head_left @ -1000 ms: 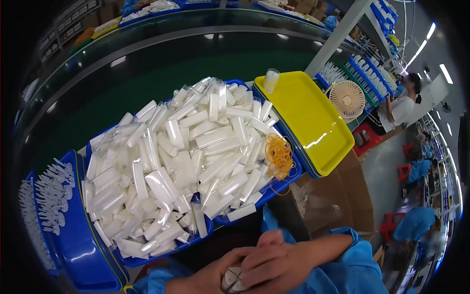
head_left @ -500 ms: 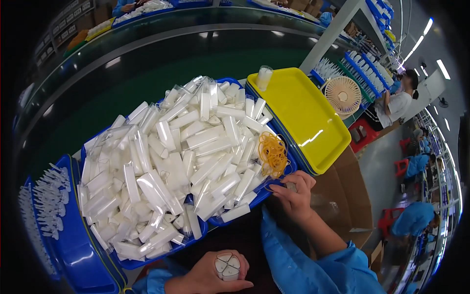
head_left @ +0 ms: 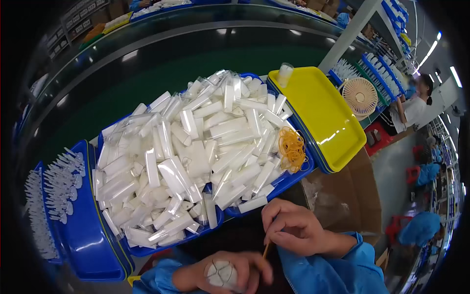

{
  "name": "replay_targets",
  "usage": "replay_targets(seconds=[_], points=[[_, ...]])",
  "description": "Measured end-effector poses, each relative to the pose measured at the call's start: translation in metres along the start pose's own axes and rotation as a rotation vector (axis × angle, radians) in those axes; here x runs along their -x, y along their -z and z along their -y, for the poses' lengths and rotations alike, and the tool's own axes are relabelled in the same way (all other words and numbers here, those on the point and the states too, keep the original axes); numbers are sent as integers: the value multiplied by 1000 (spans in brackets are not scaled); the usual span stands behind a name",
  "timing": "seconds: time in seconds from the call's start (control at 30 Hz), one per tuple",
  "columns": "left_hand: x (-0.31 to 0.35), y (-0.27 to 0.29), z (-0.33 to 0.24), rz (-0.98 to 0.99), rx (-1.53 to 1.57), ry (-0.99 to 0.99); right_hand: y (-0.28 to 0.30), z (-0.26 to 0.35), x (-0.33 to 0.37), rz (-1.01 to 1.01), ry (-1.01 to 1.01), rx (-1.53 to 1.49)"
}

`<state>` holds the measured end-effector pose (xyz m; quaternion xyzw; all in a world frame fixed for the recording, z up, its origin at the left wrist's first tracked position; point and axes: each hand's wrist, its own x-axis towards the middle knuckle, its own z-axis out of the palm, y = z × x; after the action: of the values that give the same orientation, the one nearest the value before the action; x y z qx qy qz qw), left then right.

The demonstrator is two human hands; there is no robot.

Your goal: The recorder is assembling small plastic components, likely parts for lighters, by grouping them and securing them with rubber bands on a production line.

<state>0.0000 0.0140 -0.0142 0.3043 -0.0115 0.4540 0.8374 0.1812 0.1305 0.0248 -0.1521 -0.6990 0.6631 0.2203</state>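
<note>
At the lower edge my left hand (head_left: pixel 247 269) is wrapped round a bundle of white wedge-shaped pieces (head_left: pixel 221 274), their ends fitted into a round shape facing up; its outer fingers are blurred. To its right, my right hand (head_left: pixel 296 228) is closed in a pinch on a yellow rubber band (head_left: pixel 267 249). A short stretch of the band shows below the fingertips, close to my left hand; whether it touches the bundle I cannot tell. Beyond both hands lies a heap of white pieces in clear plastic sleeves (head_left: pixel 196 152), with a tangle of yellow rubber bands (head_left: pixel 292 149) at its right end.
Blue trays (head_left: pixel 289 182) hold the heap. Stacked yellow trays (head_left: pixel 325 122) stand at the right, with a clear-wrapped bundle (head_left: pixel 285 74) on their corner. A blue tray (head_left: pixel 81 235) stands left, a cardboard box (head_left: pixel 355 196) right, a fan (head_left: pixel 360 96) beyond. A green conveyor (head_left: pixel 161 73) runs behind.
My right hand has left the tray edge near the rubber bands and come down toward my left hand, a band now in its fingers. The left-hand bundle has tilted; the whole view has shifted slightly.
</note>
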Motion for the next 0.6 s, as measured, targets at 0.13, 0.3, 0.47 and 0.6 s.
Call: replay_targets(seconds=[0.13, 0.3, 0.47, 0.6], points=[[2, -17, -10, -93, 56, -108, 3, -4, -1, 91, -183, -1016], [3, -15, 4, -623, -882, -208, 23, 31, -18, 220, 40, -596], [-3, -13, 3, -769, -1239, -158, -29, 45, -23, 814, 399, 494], [5, -15, -5, -797, -945, -210, -24, 23, -23, 901, 403, 120]])
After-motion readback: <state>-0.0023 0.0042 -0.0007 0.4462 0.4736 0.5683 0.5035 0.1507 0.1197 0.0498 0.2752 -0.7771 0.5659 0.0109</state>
